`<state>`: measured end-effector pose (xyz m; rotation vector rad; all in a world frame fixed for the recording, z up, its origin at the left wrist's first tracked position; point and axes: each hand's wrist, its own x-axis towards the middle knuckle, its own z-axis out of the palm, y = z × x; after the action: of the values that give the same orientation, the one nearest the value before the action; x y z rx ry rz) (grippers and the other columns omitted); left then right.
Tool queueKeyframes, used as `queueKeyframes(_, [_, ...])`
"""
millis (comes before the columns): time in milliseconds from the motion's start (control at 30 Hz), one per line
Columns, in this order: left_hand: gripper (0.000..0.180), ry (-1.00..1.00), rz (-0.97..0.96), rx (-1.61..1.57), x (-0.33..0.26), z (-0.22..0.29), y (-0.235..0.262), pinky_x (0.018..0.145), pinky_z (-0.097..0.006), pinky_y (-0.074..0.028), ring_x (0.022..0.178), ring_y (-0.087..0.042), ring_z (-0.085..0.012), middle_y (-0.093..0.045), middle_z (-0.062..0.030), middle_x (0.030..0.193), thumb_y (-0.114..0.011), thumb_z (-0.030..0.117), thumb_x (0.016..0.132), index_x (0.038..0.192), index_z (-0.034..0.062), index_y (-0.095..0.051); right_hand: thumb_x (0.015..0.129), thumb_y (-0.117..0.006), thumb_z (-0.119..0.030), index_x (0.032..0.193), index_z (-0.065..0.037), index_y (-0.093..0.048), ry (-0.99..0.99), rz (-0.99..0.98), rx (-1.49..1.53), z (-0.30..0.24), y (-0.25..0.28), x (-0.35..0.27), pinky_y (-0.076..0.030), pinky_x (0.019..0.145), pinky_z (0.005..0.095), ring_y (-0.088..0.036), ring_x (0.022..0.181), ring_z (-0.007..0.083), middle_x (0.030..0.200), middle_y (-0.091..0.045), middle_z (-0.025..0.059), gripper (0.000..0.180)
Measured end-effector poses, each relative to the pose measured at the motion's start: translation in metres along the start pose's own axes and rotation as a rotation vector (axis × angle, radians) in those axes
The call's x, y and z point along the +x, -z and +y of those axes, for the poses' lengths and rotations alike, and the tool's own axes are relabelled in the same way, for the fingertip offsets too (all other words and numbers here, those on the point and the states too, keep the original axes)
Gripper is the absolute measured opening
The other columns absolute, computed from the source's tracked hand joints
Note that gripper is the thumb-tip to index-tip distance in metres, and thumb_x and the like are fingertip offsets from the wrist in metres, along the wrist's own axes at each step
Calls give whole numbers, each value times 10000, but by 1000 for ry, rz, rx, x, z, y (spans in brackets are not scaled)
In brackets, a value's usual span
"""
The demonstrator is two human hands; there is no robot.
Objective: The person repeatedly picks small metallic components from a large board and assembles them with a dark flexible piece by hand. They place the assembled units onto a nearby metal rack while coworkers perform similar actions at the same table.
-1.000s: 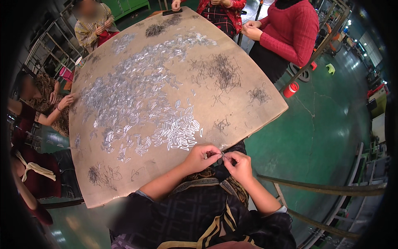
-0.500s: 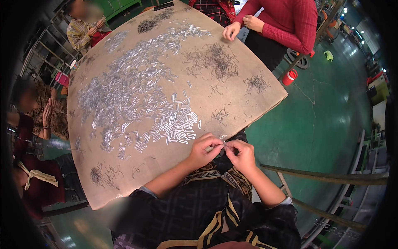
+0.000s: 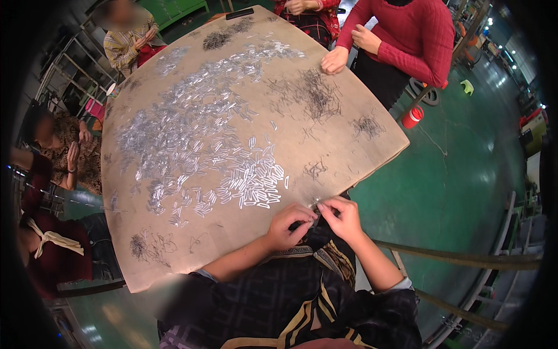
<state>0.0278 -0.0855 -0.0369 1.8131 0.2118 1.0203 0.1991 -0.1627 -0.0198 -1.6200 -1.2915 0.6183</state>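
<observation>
At the table's near edge, my left hand [image 3: 289, 225] and my right hand [image 3: 343, 217] meet fingertip to fingertip. Each is pinched closed. Whatever sits between the fingers is too small to name; only a tiny glint shows there. Just beyond my left hand lies a heap of shiny, narrow metal loops [image 3: 256, 179], which spreads thinner toward the far left. Past my right hand, a small tangle of dark bent wires [image 3: 315, 168] rests on the brown tabletop [image 3: 232, 232].
Larger dark wire piles lie at the right [image 3: 317, 96] and the near left [image 3: 142, 247]. Across the table, a person in a red top rests a hand [image 3: 334, 60] on its edge. Others sit along the left. A red container [image 3: 412, 116] stands off the right edge.
The whole view has shifted a little, so the table sits lower and further right. My fingertips have drawn slightly apart, with my left hand lower than before.
</observation>
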Motion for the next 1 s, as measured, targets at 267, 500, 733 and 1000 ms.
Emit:
queueKeyframes(267, [194,-94,-57,79,-1,15,3,728,-342,-509,803,-655,-254,-674,-132,936,-669,-91,777,906,29,-586,785,-732,-173,851,-2,-676,68,-35,-338,22,-76,57,-520,707,441,-645,794,374,829,-641,175,191])
queueKeyframes(500, [182,-63,-65,68,-6,15,3,723,-345,-515,807,-653,-260,-672,-140,929,-670,-90,778,906,13,-592,797,-677,-126,853,12,-634,1,-133,-471,22,-90,74,-537,766,453,-644,859,405,906,-628,212,156])
queueKeyframes(733, [164,-50,-87,49,-4,15,1,742,-348,-509,827,-646,-260,-674,-142,938,-660,-91,787,901,6,-592,769,-595,-51,827,19,-649,230,-230,-801,27,-90,73,-562,695,420,-673,824,355,880,-631,189,106])
queueKeyframes(1000, [159,-40,-88,32,-9,13,-2,746,-341,-515,844,-642,-262,-659,-127,918,-656,-76,797,914,5,-584,768,-571,-30,828,28,-659,232,-304,-875,17,-89,80,-566,707,388,-685,825,340,883,-646,195,121])
